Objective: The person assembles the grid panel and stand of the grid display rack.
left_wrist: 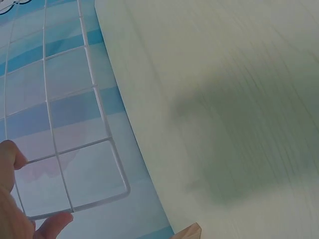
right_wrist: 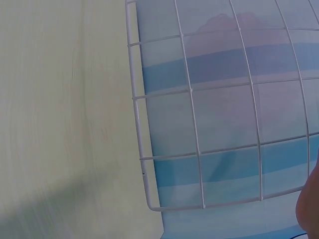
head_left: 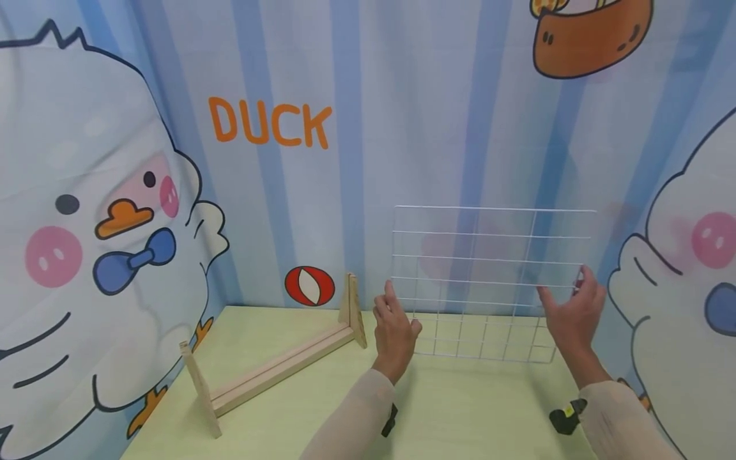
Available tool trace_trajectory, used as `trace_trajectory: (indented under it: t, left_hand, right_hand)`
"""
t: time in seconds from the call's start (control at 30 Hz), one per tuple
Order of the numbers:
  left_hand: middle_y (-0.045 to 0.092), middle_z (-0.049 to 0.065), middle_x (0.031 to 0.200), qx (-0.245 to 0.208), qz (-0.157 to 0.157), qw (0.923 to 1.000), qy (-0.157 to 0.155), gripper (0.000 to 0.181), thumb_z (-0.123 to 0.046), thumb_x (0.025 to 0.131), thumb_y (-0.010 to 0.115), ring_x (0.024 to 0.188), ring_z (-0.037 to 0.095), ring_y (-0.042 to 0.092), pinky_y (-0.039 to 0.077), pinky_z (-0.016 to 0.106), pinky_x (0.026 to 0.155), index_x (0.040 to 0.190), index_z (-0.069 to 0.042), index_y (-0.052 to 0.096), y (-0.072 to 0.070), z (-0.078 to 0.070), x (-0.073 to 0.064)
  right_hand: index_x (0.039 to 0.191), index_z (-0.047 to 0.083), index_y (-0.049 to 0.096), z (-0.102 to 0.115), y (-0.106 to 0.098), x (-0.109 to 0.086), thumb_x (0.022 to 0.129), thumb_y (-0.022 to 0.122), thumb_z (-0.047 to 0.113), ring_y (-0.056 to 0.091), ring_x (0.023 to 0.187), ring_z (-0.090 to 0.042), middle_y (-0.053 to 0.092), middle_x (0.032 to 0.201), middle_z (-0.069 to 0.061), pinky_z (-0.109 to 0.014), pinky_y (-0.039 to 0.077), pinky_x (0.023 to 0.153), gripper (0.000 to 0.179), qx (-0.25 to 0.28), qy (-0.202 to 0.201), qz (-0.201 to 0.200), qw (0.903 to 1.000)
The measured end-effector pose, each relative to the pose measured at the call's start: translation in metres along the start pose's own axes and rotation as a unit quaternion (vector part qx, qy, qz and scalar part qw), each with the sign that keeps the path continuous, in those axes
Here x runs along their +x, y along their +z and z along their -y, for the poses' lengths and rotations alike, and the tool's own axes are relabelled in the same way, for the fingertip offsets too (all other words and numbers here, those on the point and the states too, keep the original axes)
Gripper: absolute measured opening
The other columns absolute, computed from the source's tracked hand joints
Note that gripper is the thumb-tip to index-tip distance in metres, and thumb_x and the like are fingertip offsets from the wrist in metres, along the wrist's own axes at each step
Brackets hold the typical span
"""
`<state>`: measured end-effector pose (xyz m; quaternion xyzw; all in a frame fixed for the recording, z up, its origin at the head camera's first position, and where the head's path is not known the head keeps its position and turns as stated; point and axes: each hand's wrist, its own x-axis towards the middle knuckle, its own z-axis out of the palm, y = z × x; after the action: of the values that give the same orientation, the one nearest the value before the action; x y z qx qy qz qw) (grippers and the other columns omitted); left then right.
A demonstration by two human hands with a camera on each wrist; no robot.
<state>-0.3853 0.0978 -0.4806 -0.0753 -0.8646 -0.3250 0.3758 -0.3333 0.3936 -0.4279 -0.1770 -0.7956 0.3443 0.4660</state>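
A white wire grid panel (head_left: 477,281) is held upright over the table, toward its back. My left hand (head_left: 397,329) grips the panel's left edge; in the left wrist view, its thumb and a finger (left_wrist: 56,225) pinch the outer wire near a rounded corner. On the opposite edge, my right hand (head_left: 575,316) holds the panel between thumb and fingers. Only a sliver of that hand (right_wrist: 308,206) shows in the right wrist view, beside the mesh. To the left of my left hand, a wooden stand (head_left: 282,370) with two upright end pieces rests on the table.
The pale yellow-green table (head_left: 299,428) ends at a blue-and-white striped curtain (head_left: 408,128) printed with cartoon ducks. The stand's far end piece (head_left: 353,310) is close to my left hand. Black straps or devices (head_left: 568,416) sit at my wrists.
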Motion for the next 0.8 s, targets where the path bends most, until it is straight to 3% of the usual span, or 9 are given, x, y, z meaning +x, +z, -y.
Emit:
trace_trajectory:
  t: [0.3, 0.5, 0.63, 0.8]
  left_hand:
    - [0.05, 0.016, 0.117, -0.009, 0.003, 0.9999, -0.006, 0.105, -0.015, 0.072, 0.088, 0.093, 0.028, 0.058, 0.05, 0.027, 0.051, 0.155, -0.006, 0.025, 0.0, 0.001, 0.002]
    - [0.05, 0.016, 0.117, -0.01, -0.003, 0.9999, -0.008, 0.104, -0.014, 0.071, 0.088, 0.091, 0.027, 0.057, 0.05, 0.027, 0.05, 0.154, -0.005, 0.027, 0.001, -0.001, 0.002]
    - [0.051, 0.016, 0.117, -0.008, -0.008, 0.9999, -0.009, 0.104, -0.014, 0.07, 0.089, 0.09, 0.027, 0.057, 0.05, 0.028, 0.051, 0.153, -0.004, 0.028, 0.0, -0.002, 0.005]
    - [0.051, 0.016, 0.117, -0.007, 0.0, 0.9999, -0.013, 0.104, -0.014, 0.07, 0.089, 0.091, 0.027, 0.058, 0.05, 0.028, 0.05, 0.154, -0.004, 0.028, -0.002, -0.005, 0.008]
  right_hand:
    - [0.159, 0.015, 0.027, 0.0, -0.005, -0.003, 0.091, 0.073, 0.026, 0.047, 0.121, -0.041, 0.041, 0.139, -0.029, -0.056, 0.041, 0.092, 0.082, 0.007, -0.035, 0.004, 0.9994]
    - [0.156, 0.015, 0.034, 0.004, -0.007, -0.007, 0.088, 0.075, 0.021, 0.039, 0.131, -0.043, 0.036, 0.146, -0.027, -0.06, 0.037, 0.101, 0.08, 0.019, -0.06, -0.006, 0.998]
    - [0.153, 0.011, 0.04, 0.011, -0.004, -0.01, 0.084, 0.078, 0.018, 0.035, 0.131, -0.044, 0.034, 0.146, -0.028, -0.061, 0.034, 0.101, 0.079, 0.016, -0.114, 0.011, 0.9933]
    - [0.145, 0.007, 0.046, 0.02, 0.003, -0.016, 0.077, 0.083, 0.017, 0.038, 0.122, -0.049, 0.034, 0.143, -0.031, -0.064, 0.034, 0.094, 0.078, -0.002, -0.206, 0.038, 0.9778]
